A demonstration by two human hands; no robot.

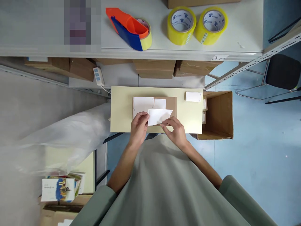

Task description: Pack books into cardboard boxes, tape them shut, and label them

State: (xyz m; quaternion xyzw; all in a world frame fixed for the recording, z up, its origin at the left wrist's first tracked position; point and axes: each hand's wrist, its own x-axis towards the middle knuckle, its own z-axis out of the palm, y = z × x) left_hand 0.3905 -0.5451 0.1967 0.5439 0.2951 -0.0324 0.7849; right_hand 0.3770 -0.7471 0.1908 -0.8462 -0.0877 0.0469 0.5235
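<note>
A white rectangular sheet, perhaps a label (158, 116), is held level above a flat brown cardboard piece (172, 103). My left hand (139, 127) pinches the sheet's left edge. At its lower right corner, my right hand (174, 129) is closed with thumb and fingertips on the paper, and the upper right corner bends. Under and behind it, a larger white sheet (143, 103) and a smaller white sheet (160, 103) lie on the cardboard. All of this is over a pale yellow table (122, 110). A small white stack or box (193, 96) sits at the table's far right.
An open cardboard box (219, 116) stands against the table's right end. On the shelf (157, 44) ahead are a tape dispenser (131, 29) and two tape rolls (182, 25). Plastic film (77, 135) hangs at left near booklets (58, 189). A chair (284, 72) stands far right.
</note>
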